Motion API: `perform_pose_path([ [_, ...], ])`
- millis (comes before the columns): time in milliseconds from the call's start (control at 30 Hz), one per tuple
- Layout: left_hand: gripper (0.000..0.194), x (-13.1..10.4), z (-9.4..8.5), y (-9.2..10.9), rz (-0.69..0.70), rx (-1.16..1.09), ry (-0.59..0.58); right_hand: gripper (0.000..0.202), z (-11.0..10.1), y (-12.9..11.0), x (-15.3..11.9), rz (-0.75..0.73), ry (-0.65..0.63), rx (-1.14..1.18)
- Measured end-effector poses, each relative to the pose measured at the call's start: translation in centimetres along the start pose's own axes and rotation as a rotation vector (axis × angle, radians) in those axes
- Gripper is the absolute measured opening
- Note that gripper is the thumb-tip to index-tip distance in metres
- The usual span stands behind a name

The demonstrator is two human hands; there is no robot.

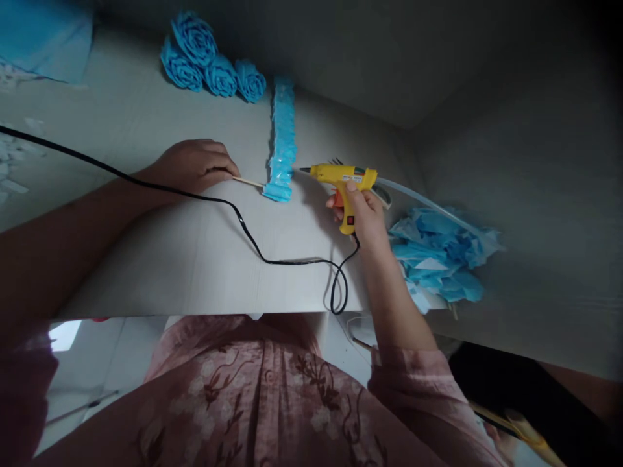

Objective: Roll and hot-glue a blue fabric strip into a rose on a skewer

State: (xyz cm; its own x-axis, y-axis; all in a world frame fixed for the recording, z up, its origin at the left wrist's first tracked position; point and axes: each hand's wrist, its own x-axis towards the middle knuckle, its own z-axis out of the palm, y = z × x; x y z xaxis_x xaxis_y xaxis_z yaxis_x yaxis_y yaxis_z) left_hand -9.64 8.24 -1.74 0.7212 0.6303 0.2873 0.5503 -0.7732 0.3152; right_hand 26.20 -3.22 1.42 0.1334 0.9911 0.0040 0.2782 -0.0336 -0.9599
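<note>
My right hand [363,211] grips a yellow hot glue gun [343,175] by its handle, with fingers at the orange trigger. A clear glue stick [413,192] trails from its back end. The nozzle points left, close beside a gathered strip of blue crepe paper [282,139] lying lengthwise away from me. Shiny patches, perhaps glue, show on the strip. My left hand [202,165] rests on the table, its fingers closed on a thin wooden stick [248,181]. The stick's other end meets the strip's near end, where the paper is folded or wrapped around it.
Several blue paper roses [195,42] stand at the back of the table [185,279]. Crumpled blue paper [438,250] is piled at the right by the wall. A black cord [277,262] crosses in front of me and loops near the edge. Blue sheet [46,39] lies back left.
</note>
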Motion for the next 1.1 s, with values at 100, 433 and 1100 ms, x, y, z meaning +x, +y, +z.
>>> perform_pose_path([
  [100, 0.054, -0.1, 0.0, 0.1, -0.021, -0.006, 0.017, 0.075, 0.0, 0.0, 0.0, -0.012, -0.013, -0.012],
  [433, 0.045, -0.4, 0.1, 0.6, -0.005, -0.039, 0.093, 0.076, 0.3, -0.1, -0.2, 0.012, -0.02, 0.071],
  [1100, 0.04, -0.6, 0.8, -1.1, 0.074, -0.092, 0.14, 0.076, 0.5, -0.3, -0.6, -0.033, -0.093, 0.058],
])
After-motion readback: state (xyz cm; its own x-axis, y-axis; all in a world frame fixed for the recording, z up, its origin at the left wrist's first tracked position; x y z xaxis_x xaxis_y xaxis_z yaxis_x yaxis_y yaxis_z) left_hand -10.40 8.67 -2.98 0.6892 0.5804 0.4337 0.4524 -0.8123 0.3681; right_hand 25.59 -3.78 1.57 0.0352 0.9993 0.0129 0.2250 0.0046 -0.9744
